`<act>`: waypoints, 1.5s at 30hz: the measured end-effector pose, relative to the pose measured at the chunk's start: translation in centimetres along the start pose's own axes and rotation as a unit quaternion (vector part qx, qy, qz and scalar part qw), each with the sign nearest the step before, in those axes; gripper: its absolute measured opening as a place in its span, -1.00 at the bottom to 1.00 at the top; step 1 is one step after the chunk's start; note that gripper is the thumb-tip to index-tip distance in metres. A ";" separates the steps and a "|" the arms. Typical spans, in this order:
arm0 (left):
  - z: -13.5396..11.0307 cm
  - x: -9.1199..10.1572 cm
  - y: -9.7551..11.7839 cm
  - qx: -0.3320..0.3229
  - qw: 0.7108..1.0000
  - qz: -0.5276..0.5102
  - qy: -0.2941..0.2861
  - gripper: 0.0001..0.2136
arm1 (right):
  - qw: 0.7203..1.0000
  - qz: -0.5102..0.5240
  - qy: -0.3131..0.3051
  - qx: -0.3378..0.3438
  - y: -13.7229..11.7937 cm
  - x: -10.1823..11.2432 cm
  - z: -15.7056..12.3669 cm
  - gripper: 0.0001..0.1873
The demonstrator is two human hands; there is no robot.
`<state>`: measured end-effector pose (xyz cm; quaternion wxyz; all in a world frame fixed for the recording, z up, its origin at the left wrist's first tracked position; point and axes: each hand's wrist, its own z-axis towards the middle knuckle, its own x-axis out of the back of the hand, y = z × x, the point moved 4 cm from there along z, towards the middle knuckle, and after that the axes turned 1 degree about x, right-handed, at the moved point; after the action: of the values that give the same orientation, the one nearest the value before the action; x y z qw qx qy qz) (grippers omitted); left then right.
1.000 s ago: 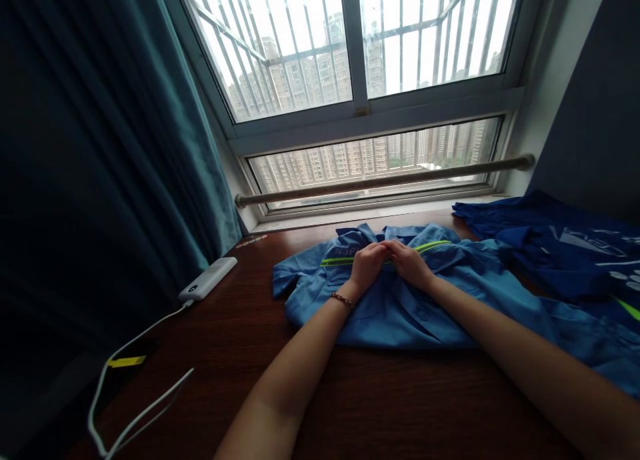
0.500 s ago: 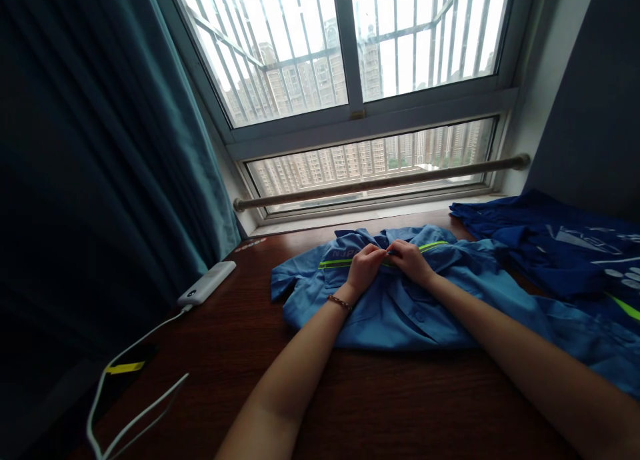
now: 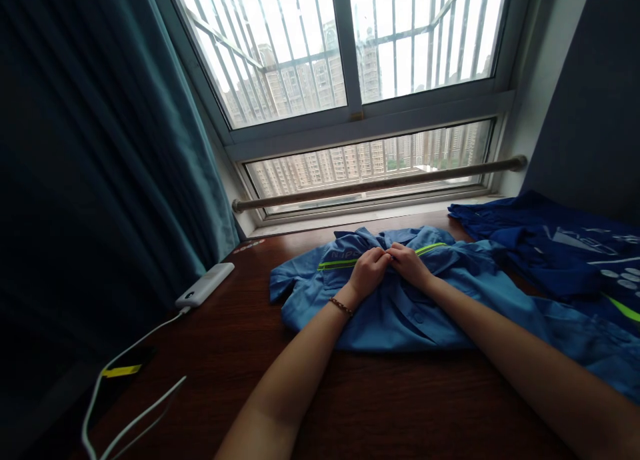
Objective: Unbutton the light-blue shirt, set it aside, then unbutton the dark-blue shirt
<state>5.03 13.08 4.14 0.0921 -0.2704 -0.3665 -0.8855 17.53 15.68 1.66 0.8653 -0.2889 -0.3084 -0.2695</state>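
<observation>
The left hand [image 3: 369,271] and right hand [image 3: 411,265] have barely shifted in 1 second; they still meet at the chest of the light blue shirt [image 3: 400,317], fingers closed, pinching its front edges by the green stripe (perhaps a button; too small to tell); so the work stays at that spot; the shirt lies spread on the table [image 3: 240,343], beside a darker garment [image 3: 550,247].

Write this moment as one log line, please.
left hand: pinching light blue shirt front | right hand: pinching beside it | nearby: power bank, dark blue garment
</observation>
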 end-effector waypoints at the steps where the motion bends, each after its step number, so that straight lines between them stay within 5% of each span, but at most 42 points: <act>1: 0.0 -0.1 0.2 -0.011 1.000 0.006 -0.002 -0.84 | 1.000 -0.003 -0.005 0.005 -0.1 0.1 -0.1 -0.85; 4: 0.1 -0.1 0.1 -0.009 1.000 -0.008 0.026 -0.88 | 1.000 -0.026 -0.007 0.011 -0.3 0.2 -0.2 -0.85; 9: 1.1 0.8 -2.1 0.095 0.979 -0.124 0.129 -0.83 | 0.997 -0.045 0.056 0.006 -0.6 0.6 -0.2 -0.79; 12: 1.7 0.9 -2.6 0.068 0.986 -0.122 0.086 -0.82 | 0.997 -0.033 0.073 0.022 -1.0 0.8 -0.1 -0.78; 20: 1.3 0.5 -1.8 -0.014 0.996 0.088 0.026 -0.70 | 0.995 -0.087 0.058 0.000 -0.8 0.5 -0.3 -0.73; 31: 1.5 0.1 -4.1 -0.017 0.999 0.029 -0.014 -0.77 | 0.993 -0.091 0.072 -0.005 -0.9 1.0 -0.2 -0.71; 35: 1.5 1.3 -5.0 0.065 0.990 0.075 0.101 -0.84 | 0.987 -0.025 0.153 -0.048 -0.1 1.8 0.0 -0.70; 40: 0.9 4.6 -6.3 0.207 0.927 0.142 0.278 -0.81 | 0.958 0.015 0.265 -0.106 0.7 4.2 0.4 -0.70; 45: 1.0 8.9 -6.1 0.207 0.872 0.171 0.410 -0.77 | 0.912 0.073 0.353 -0.195 1.7 7.8 0.8 -0.69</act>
<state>-4.23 18.48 5.99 0.4379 0.0834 -0.4192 -0.7909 23.49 15.13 6.99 0.8618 -0.3595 0.0974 -0.3444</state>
